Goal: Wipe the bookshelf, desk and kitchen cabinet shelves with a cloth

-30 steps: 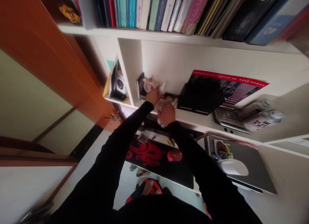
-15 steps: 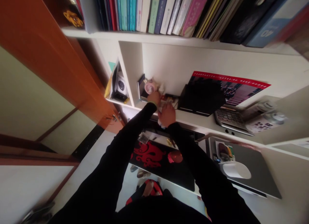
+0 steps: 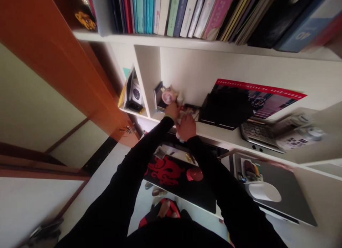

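View from the head camera, down along both black-sleeved arms to a white shelf (image 3: pixel 221 137).

**Left hand** (image 3: pixel 171 110): raised to the shelf, fingers bent, just below a pink round object (image 3: pixel 167 96). The view is too small to tell whether the hand touches or grips it.

**Right hand** (image 3: pixel 186 127): just beside the left hand, nearer the shelf's front edge, with the knuckles facing the camera. Its fingers curl over small red-and-white items (image 3: pixel 184 110) that lie between the two hands. A white scrap shows under its heel. Whether the hand is clamped on anything cannot be told.

**Surroundings:**
- A dark flat item (image 3: pixel 158 96) leans against the upright divider (image 3: pixel 145 73) beyond the left hand.
- A black box (image 3: pixel 224 107) stands to the right of the right hand.
- Further out on the same side are a red-bordered poster (image 3: pixel 267 98) and a calculator (image 3: pixel 253 132).
- A row of books (image 3: pixel 173 11) fills the shelf above both hands.
- Below the forearms, on the counter (image 3: pixel 320 198), lies a black mouse pad with a red pattern (image 3: pixel 165 168). It carries a red mouse (image 3: pixel 194 174).
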Tool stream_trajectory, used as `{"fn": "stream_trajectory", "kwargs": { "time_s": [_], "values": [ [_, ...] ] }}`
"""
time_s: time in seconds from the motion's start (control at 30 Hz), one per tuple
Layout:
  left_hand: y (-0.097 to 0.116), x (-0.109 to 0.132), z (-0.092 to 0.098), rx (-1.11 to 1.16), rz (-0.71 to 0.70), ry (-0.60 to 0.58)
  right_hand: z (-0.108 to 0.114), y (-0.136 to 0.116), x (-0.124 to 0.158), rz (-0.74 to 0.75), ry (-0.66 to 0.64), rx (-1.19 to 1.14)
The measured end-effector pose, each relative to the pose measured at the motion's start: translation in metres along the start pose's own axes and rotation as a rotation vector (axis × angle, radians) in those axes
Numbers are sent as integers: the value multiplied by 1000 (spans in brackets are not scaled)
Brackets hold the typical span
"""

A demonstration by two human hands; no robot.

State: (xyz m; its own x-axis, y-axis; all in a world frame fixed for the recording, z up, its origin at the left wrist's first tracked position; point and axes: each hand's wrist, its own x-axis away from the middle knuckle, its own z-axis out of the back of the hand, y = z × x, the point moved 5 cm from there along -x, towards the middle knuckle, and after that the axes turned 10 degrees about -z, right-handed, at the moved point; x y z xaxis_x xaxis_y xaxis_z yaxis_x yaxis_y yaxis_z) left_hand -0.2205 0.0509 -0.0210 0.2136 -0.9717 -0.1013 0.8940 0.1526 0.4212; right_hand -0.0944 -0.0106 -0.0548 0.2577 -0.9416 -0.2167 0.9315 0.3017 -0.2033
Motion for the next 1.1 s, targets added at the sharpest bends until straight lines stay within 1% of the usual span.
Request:
{"fn": "stream_trajectory", "kwargs": {
  "time_s": [0.07,0.2,0.37,0.47,0.53,0.63,0.67,0.73,0.77,0.83,0.93,1.0,1.1],
  "values": [
    [1,4,-1,-17,-21,-7,1,0,0,-1,0,7],
    [5,5,-4,-33,-112,-19,1,0,1,-17,7,5],
    [10,-3,-7,-33,-128,-8,-2,2,0,-1,45,-10],
    [9,7,-3,-3,-160,36,-6,4,-1,20,49,-21],
    [-2,25,4,21,-190,129,-7,4,-2,35,44,-20],
    [-35,62,16,38,-285,327,-8,6,-2,50,17,13],
    [-48,74,18,42,-329,385,-9,6,-2,50,8,26],
    [-73,89,13,44,-396,445,-10,7,-1,61,3,41],
    [-83,92,7,45,-423,456,-10,6,-1,75,8,42],
    [-97,90,-9,46,-490,462,-12,2,-1,116,19,35],
    [-104,82,-28,50,-579,527,-15,-10,-8,175,4,22],
    [-106,79,-33,42,-598,572,-15,-22,-15,200,-19,12],
    [-106,77,-33,11,-607,546,-14,-35,-27,195,-36,2]
  ]
}}
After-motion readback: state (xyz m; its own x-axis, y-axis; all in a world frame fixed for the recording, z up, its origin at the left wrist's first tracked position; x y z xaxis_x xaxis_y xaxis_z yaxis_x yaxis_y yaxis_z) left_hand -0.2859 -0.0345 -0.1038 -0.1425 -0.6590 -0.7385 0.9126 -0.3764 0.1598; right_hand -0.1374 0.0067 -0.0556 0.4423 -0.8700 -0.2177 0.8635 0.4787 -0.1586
